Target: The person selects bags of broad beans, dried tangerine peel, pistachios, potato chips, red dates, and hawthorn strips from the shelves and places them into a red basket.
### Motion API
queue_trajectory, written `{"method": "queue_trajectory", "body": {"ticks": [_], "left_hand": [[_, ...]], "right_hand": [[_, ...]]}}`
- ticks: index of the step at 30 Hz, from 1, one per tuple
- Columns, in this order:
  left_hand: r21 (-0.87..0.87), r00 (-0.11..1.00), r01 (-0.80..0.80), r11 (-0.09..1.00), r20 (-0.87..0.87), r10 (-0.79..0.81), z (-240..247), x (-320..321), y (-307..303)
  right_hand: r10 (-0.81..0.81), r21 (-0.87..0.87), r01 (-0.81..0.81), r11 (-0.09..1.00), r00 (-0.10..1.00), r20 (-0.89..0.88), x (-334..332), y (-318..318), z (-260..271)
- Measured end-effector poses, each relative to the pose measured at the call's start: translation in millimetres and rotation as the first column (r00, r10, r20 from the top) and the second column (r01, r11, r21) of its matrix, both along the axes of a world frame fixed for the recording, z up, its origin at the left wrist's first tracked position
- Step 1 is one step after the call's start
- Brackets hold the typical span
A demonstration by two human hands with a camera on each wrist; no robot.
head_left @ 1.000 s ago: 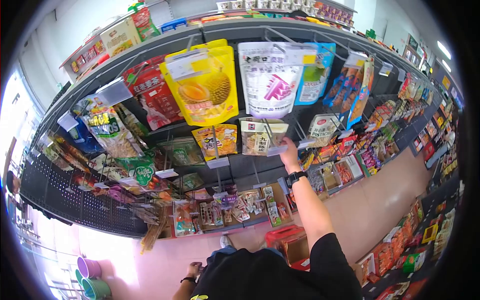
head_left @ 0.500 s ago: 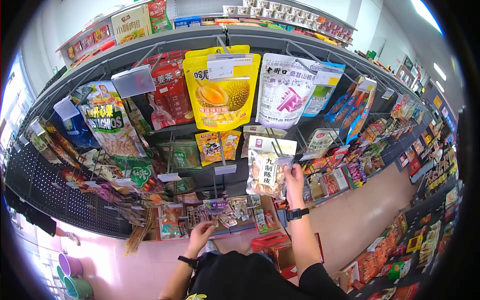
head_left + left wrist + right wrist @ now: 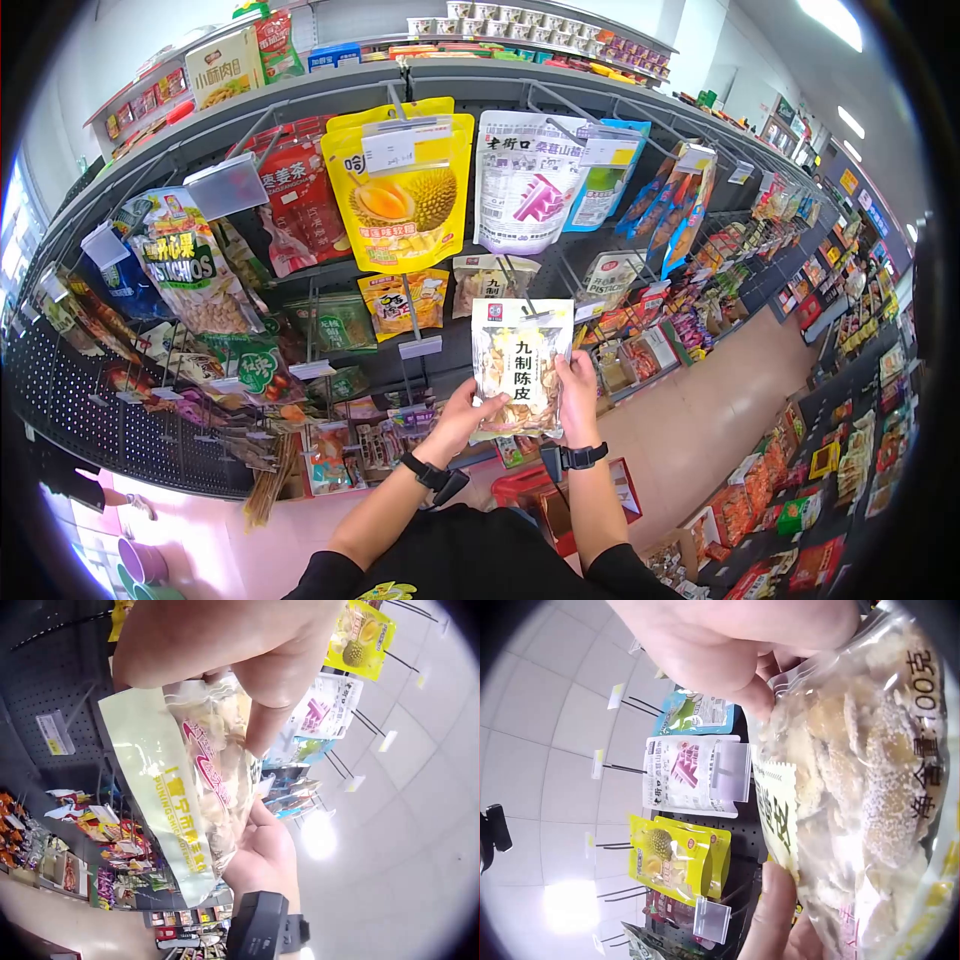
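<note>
A clear-and-white bag of dried tangerine peel (image 3: 522, 365) is held upright in front of the rack, its labelled face toward the head camera. My left hand (image 3: 462, 412) grips its lower left side, thumb across the front. On the right edge, my right hand (image 3: 577, 395) pinches the bag with its thumb in front. The left wrist view shows the back of the bag (image 3: 169, 795), with pale printed film and a clear window. Sugar-dusted pieces show through the bag (image 3: 855, 765) in the right wrist view. Behind it, a similar bag (image 3: 492, 283) hangs on a hook.
A yellow durian candy pouch (image 3: 400, 190), a white-and-purple pouch (image 3: 528, 185) and a pistachio bag (image 3: 195, 260) hang from the rack's hooks. Price-tag holders (image 3: 420, 347) stick out from it. A red basket (image 3: 520, 488) stands below. An aisle floor (image 3: 690, 410) runs to the right.
My right hand has taken the bag of dried tangerine peel off the rack and drawn it toward me. My left hand has risen from below and now grips its left side.
</note>
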State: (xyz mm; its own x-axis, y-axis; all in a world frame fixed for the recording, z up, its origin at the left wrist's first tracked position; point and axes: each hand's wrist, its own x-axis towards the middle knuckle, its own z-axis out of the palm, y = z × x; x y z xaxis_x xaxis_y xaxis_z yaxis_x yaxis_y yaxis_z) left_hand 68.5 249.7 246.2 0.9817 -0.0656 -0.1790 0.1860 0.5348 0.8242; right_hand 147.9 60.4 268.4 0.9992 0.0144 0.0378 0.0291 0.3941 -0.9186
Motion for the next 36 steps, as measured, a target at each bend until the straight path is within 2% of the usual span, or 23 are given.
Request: {"method": "queue_trajectory", "body": {"ticks": [1, 6, 8, 10, 12, 14, 15, 16, 18, 20, 22, 23, 25, 28, 29, 32, 33, 36], "left_hand": [[0.001, 1.000, 0.006, 1.000, -0.002, -0.006, -1.5, 1.1, -1.8], [0.224, 0.998, -0.047, 0.973, 0.060, 0.035, -1.9, -3.9, -5.3], [0.224, 0.995, -0.070, 0.972, 0.086, 0.052, 2.9, -8.8, -4.5], [0.220, 0.991, -0.094, 0.971, 0.112, 0.071, 2.8, -13.8, -0.7], [0.243, 0.995, -0.047, 0.969, 0.098, 0.024, -1.0, -22.2, 11.5], [0.241, 0.994, -0.046, 0.969, 0.103, 0.022, 2.8, -39.3, 24.7], [0.212, 0.999, -0.045, 0.976, -0.019, 0.050, 9.3, -52.8, 31.1], [0.184, 0.987, -0.047, 0.982, -0.141, 0.073, 10.3, -64.3, 38.6], [0.209, 0.979, -0.046, 0.977, -0.186, 0.086, -1.7, -87.3, 58.0], [0.234, 0.968, -0.037, 0.972, -0.231, 0.092, -17.6, -113.7, 74.9], [0.277, 0.937, -0.157, 0.948, -0.260, 0.231, -36.0, -134.7, 85.4], [0.279, 0.937, -0.157, 0.947, -0.260, 0.232, -36.1, -142.4, 87.7], [0.235, 0.918, -0.230, 0.945, -0.270, 0.290, -32.1, -158.7, 91.6], [0.228, 0.906, -0.323, 0.919, -0.208, 0.370, -42.1, -177.2, 95.6], [0.237, 0.894, -0.328, 0.914, -0.233, 0.382, -45.2, -184.3, 99.0], [0.246, 0.849, -0.425, 0.871, -0.225, 0.478, -38.8, -202.5, 99.8], [0.242, 0.842, -0.437, 0.866, -0.229, 0.488, -41.6, -206.2, 100.2], [0.278, 0.819, -0.490, 0.826, -0.176, 0.545, -51.6, -218.0, 102.8]], "right_hand": [[-0.006, -0.009, 0.006, 1.000, 1.000, 0.003, -2.4, -0.3, 3.1], [0.014, 0.046, -0.014, 0.999, 1.000, -0.001, -8.2, -3.3, 1.1], [0.042, 0.075, -0.042, 0.996, 0.999, 0.004, -10.1, -4.9, 3.5], [0.138, 0.044, -0.136, 0.990, 0.988, -0.066, -15.1, -10.0, 8.5], [0.196, -0.020, -0.198, 0.980, 0.976, -0.096, -13.7, -20.2, 5.1], [0.357, 0.101, -0.342, 0.934, 0.901, -0.245, -12.2, -23.2, 5.5], [0.376, 0.116, -0.358, 0.927, 0.896, -0.237, -7.7, -22.2, 6.3], [0.374, 0.088, -0.364, 0.927, 0.897, -0.233, 7.3, -25.9, -14.4], [0.233, -0.118, -0.258, 0.959, 0.954, -0.190, 34.1, -15.1, -33.0], [0.129, -0.288, -0.167, 0.943, 0.981, -0.147, 65.4, -0.8, -41.4], [0.172, -0.220, -0.159, 0.962, 0.984, 0.045, 109.0, 10.9, -71.4], [0.173, -0.219, -0.160, 0.963, 0.984, 0.044, 122.6, 18.7, -68.4], [0.076, -0.378, -0.047, 0.924, 0.995, 0.062, 145.7, 37.9, -60.9], [0.168, -0.284, -0.131, 0.950, 0.980, 0.111, 173.0, 47.7, -64.5], [0.141, -0.263, -0.098, 0.960, 0.979, 0.148, 177.4, 51.4, -67.6], [0.114, -0.335, -0.063, 0.940, 0.984, 0.135, 187.5, 53.4, -78.8], [0.166, -0.215, -0.131, 0.968, 0.974, 0.154, 187.9, 53.1, -85.0], [0.279, -0.282, -0.249, 0.926, 0.958, 0.069, 175.2, 50.1, -76.1]]}}
